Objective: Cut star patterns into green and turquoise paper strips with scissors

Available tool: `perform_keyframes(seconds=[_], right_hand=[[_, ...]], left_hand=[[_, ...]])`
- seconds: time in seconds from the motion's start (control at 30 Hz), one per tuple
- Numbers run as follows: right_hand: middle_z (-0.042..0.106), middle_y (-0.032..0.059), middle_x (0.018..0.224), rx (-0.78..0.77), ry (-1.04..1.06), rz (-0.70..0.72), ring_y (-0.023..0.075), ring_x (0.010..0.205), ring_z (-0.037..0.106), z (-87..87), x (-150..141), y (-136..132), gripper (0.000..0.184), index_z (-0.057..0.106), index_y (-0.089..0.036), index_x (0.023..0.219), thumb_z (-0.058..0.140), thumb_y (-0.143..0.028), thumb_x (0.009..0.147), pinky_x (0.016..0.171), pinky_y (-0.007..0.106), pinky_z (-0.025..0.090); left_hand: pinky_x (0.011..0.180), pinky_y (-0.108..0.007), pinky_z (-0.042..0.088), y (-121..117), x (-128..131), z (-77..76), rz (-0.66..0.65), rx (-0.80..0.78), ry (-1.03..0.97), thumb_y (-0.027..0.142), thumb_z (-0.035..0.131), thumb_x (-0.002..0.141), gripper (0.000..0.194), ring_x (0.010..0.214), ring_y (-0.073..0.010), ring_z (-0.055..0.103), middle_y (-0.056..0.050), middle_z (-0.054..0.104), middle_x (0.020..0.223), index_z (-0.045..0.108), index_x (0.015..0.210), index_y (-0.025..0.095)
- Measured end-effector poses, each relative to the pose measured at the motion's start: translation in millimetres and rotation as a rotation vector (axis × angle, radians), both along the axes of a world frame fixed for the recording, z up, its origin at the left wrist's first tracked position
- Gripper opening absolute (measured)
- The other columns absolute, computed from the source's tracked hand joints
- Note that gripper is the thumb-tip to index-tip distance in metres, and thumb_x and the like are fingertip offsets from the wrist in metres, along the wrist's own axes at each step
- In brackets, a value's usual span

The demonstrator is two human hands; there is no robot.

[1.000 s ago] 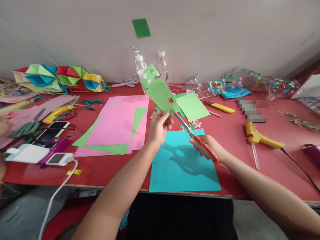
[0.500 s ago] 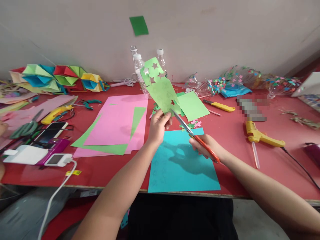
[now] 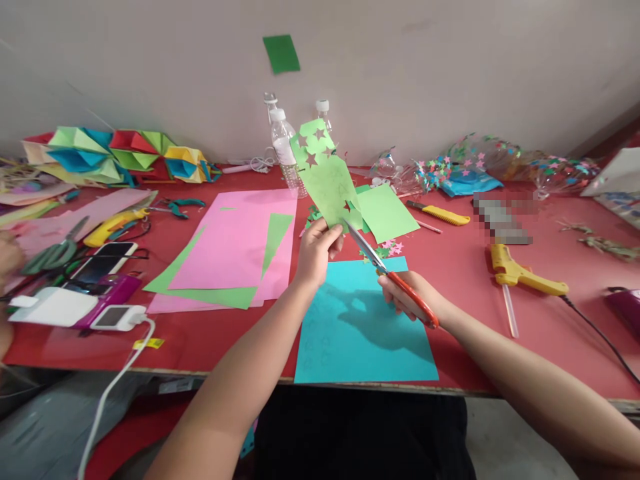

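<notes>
You're at a red table (image 3: 470, 353) pushed up to a pale wall (image 3: 400, 80). Closest to you there's a blue sheet (image 3: 370, 353) lying flat by the near edge, with the shadow of your hands on it. Above it your right hand (image 3: 413, 297) has the orange-handled scissors (image 3: 407, 290), fingers wrapped on the grips, and your left hand (image 3: 320, 250) is pinching the bottom of a green strip (image 3: 327, 183) with star holes cut in it. The scissor tips are right at the strip, near your left fingers. Off to the left sit pink sheets (image 3: 230, 247) with green pieces around and on them, plus a phone (image 3: 103, 263); over on the right, a yellow glue gun (image 3: 525, 273). A bit past the blue sheet are loose paper stars (image 3: 387, 250), a light green sheet (image 3: 387, 213) and a yellow cutter (image 3: 445, 214). Way back, clear bottles (image 3: 285, 150) stand by the wall, with folded paper shapes (image 3: 130, 152) further left.
</notes>
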State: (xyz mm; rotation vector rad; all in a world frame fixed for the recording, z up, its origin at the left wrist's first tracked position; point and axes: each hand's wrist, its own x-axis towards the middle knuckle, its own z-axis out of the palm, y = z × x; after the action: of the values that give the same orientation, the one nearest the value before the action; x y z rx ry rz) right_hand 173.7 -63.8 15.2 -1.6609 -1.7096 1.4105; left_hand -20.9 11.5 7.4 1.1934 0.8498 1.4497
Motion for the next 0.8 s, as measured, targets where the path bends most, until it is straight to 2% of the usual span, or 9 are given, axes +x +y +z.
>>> perform_keyframes(seconds=[0.13,0.3,0.47,0.6,0.8], right_hand=[[0.041,-0.0068,0.040,0.010,0.028,0.005,0.0075,0.034,0.042,-3.6,1,1,0.054,0.052,-0.020,0.063,0.054,-0.071,0.081,0.048,0.025,0.047],[0.042,-0.0068,0.040,0.005,0.032,0.015,0.0076,0.034,0.042,-3.6,1,2,0.055,0.052,-0.020,0.063,0.053,-0.072,0.080,0.050,0.026,0.048],[0.040,-0.0064,0.039,0.014,0.023,0.007,0.0080,0.034,0.042,-0.1,0,1,0.057,0.050,-0.020,0.062,0.051,-0.074,0.081,0.043,0.023,0.043],[0.049,-0.0035,0.047,-0.022,-0.045,-0.009,0.0073,0.034,0.042,8.1,0,1,0.060,0.049,-0.019,0.063,0.053,-0.078,0.077,0.033,0.021,0.034],[0.047,-0.0035,0.046,-0.028,-0.057,0.000,0.0078,0.034,0.044,9.9,1,4,0.061,0.049,-0.019,0.062,0.053,-0.079,0.076,0.032,0.020,0.034]], left_hand=[[0.042,-0.021,0.025,-2,3,0.3,-0.015,-0.024,-0.038,0.029,0.063,0.079,0.023,0.042,-0.0055,0.037,0.005,0.048,0.048,0.050,0.063,0.019],[0.043,-0.021,0.025,-3,5,-0.5,-0.023,-0.047,-0.078,0.027,0.064,0.079,0.024,0.043,-0.0054,0.037,0.005,0.048,0.048,0.049,0.063,0.019],[0.044,-0.021,0.025,-3,5,-0.9,-0.035,-0.062,-0.086,0.026,0.063,0.079,0.023,0.042,-0.0048,0.036,0.005,0.049,0.048,0.049,0.063,0.019],[0.043,-0.021,0.025,0,1,-2.6,-0.017,-0.045,-0.038,0.029,0.064,0.079,0.023,0.043,-0.0054,0.037,0.005,0.049,0.049,0.051,0.063,0.019],[0.041,-0.022,0.022,4,-4,-2.6,-0.005,-0.025,0.027,0.032,0.064,0.078,0.023,0.042,-0.0059,0.035,0.005,0.047,0.048,0.052,0.063,0.019]])
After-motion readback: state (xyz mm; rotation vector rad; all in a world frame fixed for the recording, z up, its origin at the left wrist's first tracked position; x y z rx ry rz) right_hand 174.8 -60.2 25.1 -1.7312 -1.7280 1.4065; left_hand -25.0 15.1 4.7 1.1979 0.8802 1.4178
